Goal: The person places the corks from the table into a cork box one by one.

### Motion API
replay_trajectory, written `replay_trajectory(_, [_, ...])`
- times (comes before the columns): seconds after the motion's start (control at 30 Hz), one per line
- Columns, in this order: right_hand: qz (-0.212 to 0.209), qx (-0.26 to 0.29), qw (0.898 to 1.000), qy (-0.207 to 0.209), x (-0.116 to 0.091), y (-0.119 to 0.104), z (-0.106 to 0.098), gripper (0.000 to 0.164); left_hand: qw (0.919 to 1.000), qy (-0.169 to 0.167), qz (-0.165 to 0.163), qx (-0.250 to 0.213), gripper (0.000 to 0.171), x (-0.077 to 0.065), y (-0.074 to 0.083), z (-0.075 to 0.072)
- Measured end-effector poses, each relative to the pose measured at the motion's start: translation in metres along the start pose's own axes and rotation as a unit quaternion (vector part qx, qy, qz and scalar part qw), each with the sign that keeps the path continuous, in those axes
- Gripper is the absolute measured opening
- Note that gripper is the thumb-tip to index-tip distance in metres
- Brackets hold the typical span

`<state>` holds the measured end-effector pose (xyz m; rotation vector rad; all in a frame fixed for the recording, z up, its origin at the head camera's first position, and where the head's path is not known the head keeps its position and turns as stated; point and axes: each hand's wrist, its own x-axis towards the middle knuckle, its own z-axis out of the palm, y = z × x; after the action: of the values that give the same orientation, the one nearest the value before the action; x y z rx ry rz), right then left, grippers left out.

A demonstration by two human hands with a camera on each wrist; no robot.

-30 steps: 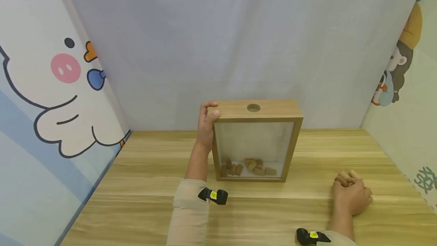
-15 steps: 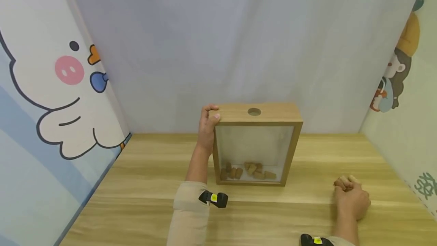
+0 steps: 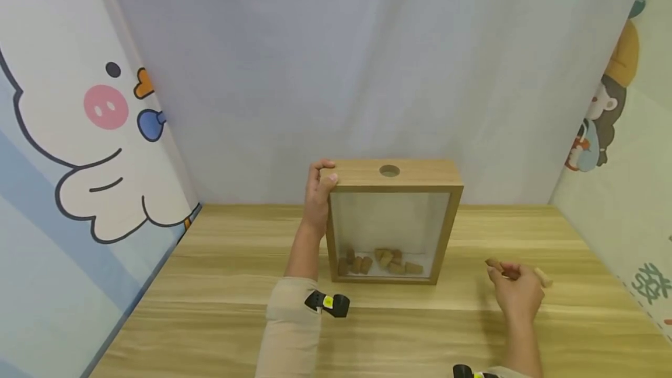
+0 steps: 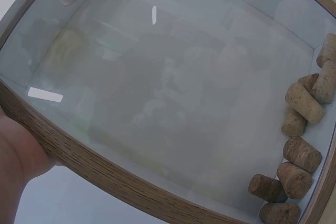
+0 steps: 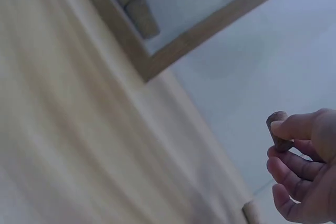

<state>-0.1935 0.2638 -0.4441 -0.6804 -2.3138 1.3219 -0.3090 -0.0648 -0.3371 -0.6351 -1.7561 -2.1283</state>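
A wooden shadow box (image 3: 422, 172) with a clear front stands upright on the table, a round hole (image 3: 389, 171) in its top. Several corks (image 4: 302, 153) lie along its bottom inside. My left hand (image 3: 317, 203) grips the box's upper left corner, thumb on the top edge. To the right of the box, my right hand (image 3: 518, 295) pinches a cork (image 5: 280, 129) between thumb and fingers, held above the table. Just beyond that hand lies a pale cork (image 3: 543, 277), partly hidden by it.
The wood-grain table (image 3: 226, 284) runs back to a grey curtain (image 3: 273, 74). Printed cartoon panels flank it, a left panel (image 3: 52, 92) and a right panel (image 3: 625, 203).
My right hand has picked up a cork from the group on the right and moved left toward the box with it. The left hand has kept its grip on the box.
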Motion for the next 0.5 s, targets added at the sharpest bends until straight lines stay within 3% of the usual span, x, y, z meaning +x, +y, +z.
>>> replay_trajectory(0.17, [-0.012, 0.073, 0.997, -0.017, -0.002, -0.027, -0.001, 0.039, 1.0000, 0.002, 0.000, -0.005, 0.033, 0.002, 0.001, 0.000])
replay_trajectory(0.3, [-0.012, 0.149, 0.989, -0.009, -0.007, -0.047, -0.006, 0.033, 0.9998, 0.004, -0.011, -0.014, 0.031, -0.001, 0.002, -0.001])
replay_trajectory(0.37, [-0.010, 0.210, 0.978, -0.005, -0.009, -0.058, -0.009, 0.030, 0.9997, 0.003, -0.012, -0.023, 0.031, -0.001, 0.002, -0.001])
replay_trajectory(0.5, [-0.019, 0.324, 0.946, 0.005, -0.013, -0.080, -0.016, 0.031, 0.9995, 0.002, -0.010, -0.030, 0.030, -0.001, 0.002, 0.000])
